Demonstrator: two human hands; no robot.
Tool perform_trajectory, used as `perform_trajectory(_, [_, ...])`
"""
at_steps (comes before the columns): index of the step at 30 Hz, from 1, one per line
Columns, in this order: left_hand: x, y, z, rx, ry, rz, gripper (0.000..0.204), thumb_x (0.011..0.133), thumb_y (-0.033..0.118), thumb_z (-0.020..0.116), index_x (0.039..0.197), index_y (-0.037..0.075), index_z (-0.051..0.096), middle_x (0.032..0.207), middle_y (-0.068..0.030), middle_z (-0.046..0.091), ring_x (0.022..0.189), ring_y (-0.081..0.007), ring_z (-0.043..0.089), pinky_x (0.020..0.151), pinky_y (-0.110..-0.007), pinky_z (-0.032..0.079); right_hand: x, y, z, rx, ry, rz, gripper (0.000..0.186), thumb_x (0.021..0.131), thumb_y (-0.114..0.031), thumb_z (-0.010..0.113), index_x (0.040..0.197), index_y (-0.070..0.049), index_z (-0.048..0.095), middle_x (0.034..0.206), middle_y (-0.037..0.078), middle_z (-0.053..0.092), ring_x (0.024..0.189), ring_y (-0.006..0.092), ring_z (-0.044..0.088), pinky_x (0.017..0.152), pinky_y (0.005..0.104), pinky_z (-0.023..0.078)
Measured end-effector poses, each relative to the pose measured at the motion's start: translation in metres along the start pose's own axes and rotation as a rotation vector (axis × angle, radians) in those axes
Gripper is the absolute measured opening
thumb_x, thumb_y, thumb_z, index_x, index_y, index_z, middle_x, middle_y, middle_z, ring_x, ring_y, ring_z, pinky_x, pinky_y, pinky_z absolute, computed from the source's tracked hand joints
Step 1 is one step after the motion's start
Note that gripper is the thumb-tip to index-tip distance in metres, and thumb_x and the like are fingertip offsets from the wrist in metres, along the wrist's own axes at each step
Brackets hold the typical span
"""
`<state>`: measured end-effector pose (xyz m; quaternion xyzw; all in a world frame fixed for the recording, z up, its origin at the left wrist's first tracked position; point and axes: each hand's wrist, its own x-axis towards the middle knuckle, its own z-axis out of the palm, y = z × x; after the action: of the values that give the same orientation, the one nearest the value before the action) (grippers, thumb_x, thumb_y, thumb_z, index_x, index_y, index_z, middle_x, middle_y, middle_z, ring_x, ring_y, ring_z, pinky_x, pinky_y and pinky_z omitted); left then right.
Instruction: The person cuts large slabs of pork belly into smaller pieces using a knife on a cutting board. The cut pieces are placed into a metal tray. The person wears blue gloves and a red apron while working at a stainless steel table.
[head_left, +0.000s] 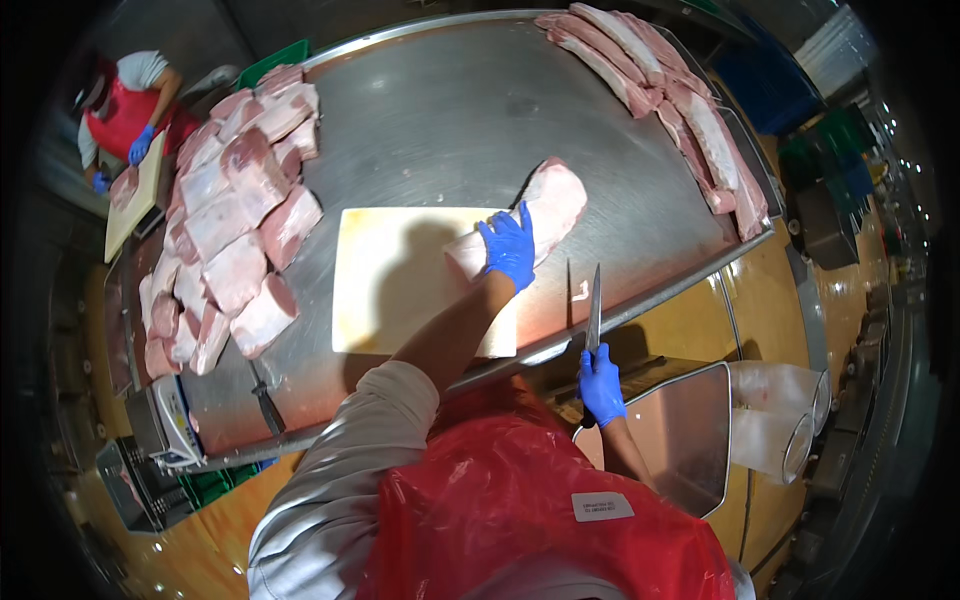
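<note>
My left hand in a blue glove grips a pale piece of pork loin from above, its fingers over the meat. One end of the loin lies on the white cutting board; the other reaches past the board onto the steel table. In my right hand, also blue-gloved, a knife is held by its handle, blade pointing up and away. The blade is apart from the meat, to its right, at the table's near edge. A small white scrap lies left of the blade.
Cut pork chunks are heaped at the left, long pork loins at the far right. Another knife lies by the near left edge, beside a scale. A metal tub stands below my right hand. A co-worker stands far left.
</note>
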<state>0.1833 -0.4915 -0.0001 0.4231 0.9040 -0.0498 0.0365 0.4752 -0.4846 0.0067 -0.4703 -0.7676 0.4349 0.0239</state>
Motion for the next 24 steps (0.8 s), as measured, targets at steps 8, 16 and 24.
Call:
perform_trajectory(8, [0.061, -0.014, -0.013, -0.342, -0.221, 0.104, 0.129, 0.066, 0.044, 0.085, 0.158, -0.005, 0.01, 0.125, -0.0278, 0.064, 0.114, -0.0419, 0.065, 0.096, -0.052, 0.052, -0.011, 0.009, -0.014, 0.146, 0.001, 0.138, 0.022, 0.107, -0.022, 0.049, 0.102, -0.003, 0.041, 0.065, 0.011, 0.056, 0.047, 0.0186, 0.057, 0.042, 0.035, 0.049])
perform_trajectory(16, [-0.021, -0.131, -0.069, -0.358, -0.455, 0.04, 0.112, 0.058, 0.048, 0.086, 0.143, -0.007, 0.041, 0.118, -0.0291, 0.068, 0.112, -0.0389, 0.068, 0.097, -0.043, 0.054, 0.003, 0.036, 0.002, -0.125, 0.015, -0.072, 0.02, 0.105, -0.021, 0.05, 0.106, -0.002, 0.042, 0.074, 0.024, 0.063, 0.061, 0.0416, 0.065, 0.056, 0.0507, 0.052])
perform_trajectory(24, [-0.164, -0.146, 0.004, -0.358, -0.143, -0.292, 0.14, 0.059, 0.045, 0.092, 0.16, 0.0, 0.006, 0.131, -0.023, 0.054, 0.116, -0.0411, 0.059, 0.101, -0.061, 0.043, 0.002, -0.049, 0.08, -0.31, -0.221, -0.464, 0.019, 0.101, -0.017, 0.046, 0.114, -0.003, 0.045, 0.096, 0.033, 0.062, 0.088, 0.0539, 0.062, 0.076, 0.0602, 0.048])
